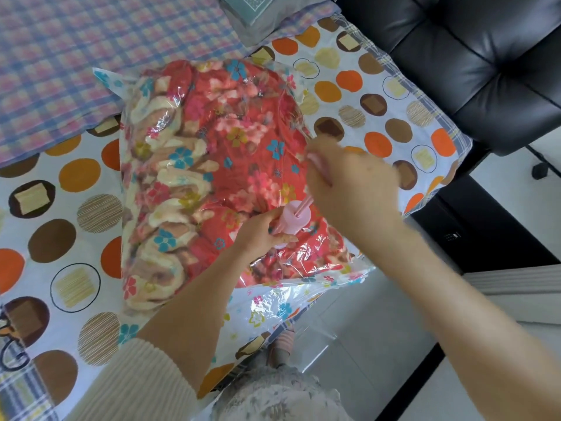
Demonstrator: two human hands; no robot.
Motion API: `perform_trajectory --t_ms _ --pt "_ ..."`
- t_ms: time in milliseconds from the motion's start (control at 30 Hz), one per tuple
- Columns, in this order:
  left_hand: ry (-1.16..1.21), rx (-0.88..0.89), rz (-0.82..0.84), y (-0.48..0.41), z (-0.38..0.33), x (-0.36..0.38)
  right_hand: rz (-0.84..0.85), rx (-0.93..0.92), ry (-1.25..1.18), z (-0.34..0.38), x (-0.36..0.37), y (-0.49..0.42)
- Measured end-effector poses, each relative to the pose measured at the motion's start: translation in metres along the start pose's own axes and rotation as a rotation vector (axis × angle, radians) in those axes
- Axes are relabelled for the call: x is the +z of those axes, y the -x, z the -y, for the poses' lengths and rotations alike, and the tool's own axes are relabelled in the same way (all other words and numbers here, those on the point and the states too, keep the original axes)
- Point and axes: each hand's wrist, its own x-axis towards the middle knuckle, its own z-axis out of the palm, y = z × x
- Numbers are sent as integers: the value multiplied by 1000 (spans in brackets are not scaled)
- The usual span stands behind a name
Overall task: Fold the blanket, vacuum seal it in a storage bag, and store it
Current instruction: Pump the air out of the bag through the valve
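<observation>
A folded red floral blanket lies inside a clear plastic storage bag on the bed. A pink hand pump stands upright on the bag near its front right part. My left hand is shut around the pump's body at its base. My right hand is above it, shut on the pump's pink handle rod, which is pulled up and slanted; the hand is motion-blurred. The bag's printed open end hangs over the bed's front edge.
The bed wears a white sheet with orange and brown dots. A checked cover and a pillow lie at the back. A black padded chair stands right of the bed, above a pale tiled floor.
</observation>
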Motion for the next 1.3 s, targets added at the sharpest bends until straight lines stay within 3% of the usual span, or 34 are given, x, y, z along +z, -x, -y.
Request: perform_trajectory --t_ms 67,167,233,367,467,600,700,800,867,967,1033,1100,1233,1300 --pt "2 -4 4 0 -1 0 -93 58 -33 3 -15 -5" --pt "16 -16 -3 3 2 3 79 131 -90 -3 33 32" --pt "8 -13 -3 4 3 5 169 115 20 -9 64 42" --pt "41 -18 -13 2 2 2 80 -12 -13 -5 25 8" --pt "36 -22 -12 0 1 2 -99 104 -17 -1 1 -6" --pt "11 -19 -24 3 1 7 127 131 32 -10 58 40" --pt "23 -12 -37 4 -2 5 135 67 20 -14 37 25" --pt "42 -10 -19 3 0 4 -16 -3 -60 -1 -17 -1" --pt "21 -15 -21 3 0 5 -68 82 -132 -2 -19 1" --pt "-27 -14 -31 3 -2 8 137 136 -102 -8 32 38" --pt "-26 -10 -31 5 -2 9 127 110 49 -22 47 38" --pt "-3 -11 -35 5 -1 7 154 43 19 -15 23 24" --pt "13 -26 -9 2 1 6 -81 60 -46 2 -27 1" --pt "-9 -31 -14 2 -1 5 -42 136 -107 -1 0 21"
